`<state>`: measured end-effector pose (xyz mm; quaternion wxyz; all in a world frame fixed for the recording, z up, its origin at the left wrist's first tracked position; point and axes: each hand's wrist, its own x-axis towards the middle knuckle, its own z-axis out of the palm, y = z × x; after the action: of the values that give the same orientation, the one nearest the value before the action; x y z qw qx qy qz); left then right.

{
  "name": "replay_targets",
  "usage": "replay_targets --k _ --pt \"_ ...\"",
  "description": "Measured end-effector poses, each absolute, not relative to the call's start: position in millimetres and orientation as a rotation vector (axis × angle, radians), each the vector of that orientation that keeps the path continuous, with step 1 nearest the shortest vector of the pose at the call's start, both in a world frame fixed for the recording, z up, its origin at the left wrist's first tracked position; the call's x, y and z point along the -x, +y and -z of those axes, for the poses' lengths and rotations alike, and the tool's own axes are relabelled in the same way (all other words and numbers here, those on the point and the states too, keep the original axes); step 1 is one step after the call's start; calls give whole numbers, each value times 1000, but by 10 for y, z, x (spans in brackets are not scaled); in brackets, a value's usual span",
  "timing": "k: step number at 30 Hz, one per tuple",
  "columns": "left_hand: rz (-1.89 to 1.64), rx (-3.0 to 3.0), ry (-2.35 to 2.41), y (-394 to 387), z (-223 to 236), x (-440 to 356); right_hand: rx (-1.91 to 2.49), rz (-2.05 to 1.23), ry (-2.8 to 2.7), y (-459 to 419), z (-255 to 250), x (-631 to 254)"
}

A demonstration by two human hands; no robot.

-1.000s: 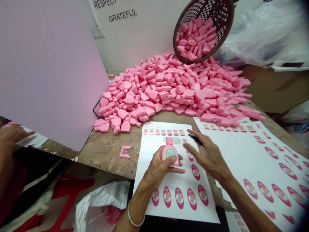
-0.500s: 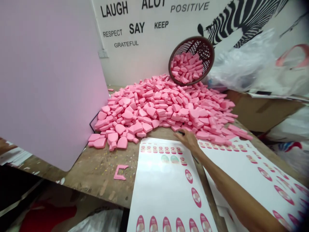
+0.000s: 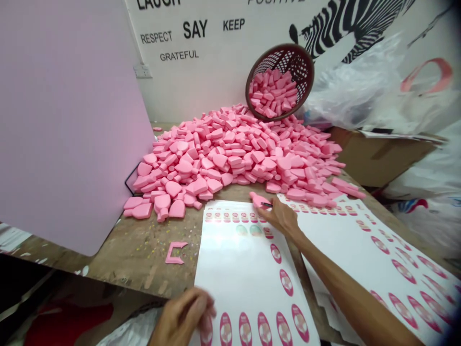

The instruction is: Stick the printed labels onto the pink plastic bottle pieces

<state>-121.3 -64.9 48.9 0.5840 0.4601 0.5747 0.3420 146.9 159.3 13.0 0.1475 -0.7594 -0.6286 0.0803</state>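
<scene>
My right hand (image 3: 284, 216) is closed around a pink bottle-shaped piece (image 3: 258, 199), just past the far end of the front sticker sheet. A thin dark tool (image 3: 267, 204) sticks out from the same fingers; its kind is unclear. My left hand (image 3: 187, 312), slightly blurred, hovers over the sheet's near left corner with loosely bent fingers and no visible object in them. Below both hands lies the white sticker sheet (image 3: 237, 269), with pink oval labels along its near and right sides. Behind it rises a large heap of pink bottle-shaped pieces (image 3: 219, 161).
A tipped brown basket (image 3: 309, 79) holds more pink pieces at the back. A second sticker sheet (image 3: 331, 240) lies to the right. A C-shaped pink scrap (image 3: 175, 253) rests on the wooden table (image 3: 144, 269). The large pale panel (image 3: 72, 120) blocks the left side.
My right hand has drawn back from the heap's edge with a pink bottle-shaped piece in it. My left hand has come into view at the bottom.
</scene>
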Motion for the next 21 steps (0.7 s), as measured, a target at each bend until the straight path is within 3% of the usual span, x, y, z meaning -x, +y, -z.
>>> replay_targets --k 5,9,15,21 --pt "-1012 -833 1121 -96 -374 444 1890 -430 -1832 505 -255 -1264" --pt "-1149 -762 1236 -1 -252 127 1554 -617 -1989 92 -237 -1201" --pt "-1100 -747 1272 -30 -37 274 1709 -153 -2172 148 122 -1586" --pt "-1010 -820 1276 -77 -66 372 1756 -237 -2120 101 108 -1709"
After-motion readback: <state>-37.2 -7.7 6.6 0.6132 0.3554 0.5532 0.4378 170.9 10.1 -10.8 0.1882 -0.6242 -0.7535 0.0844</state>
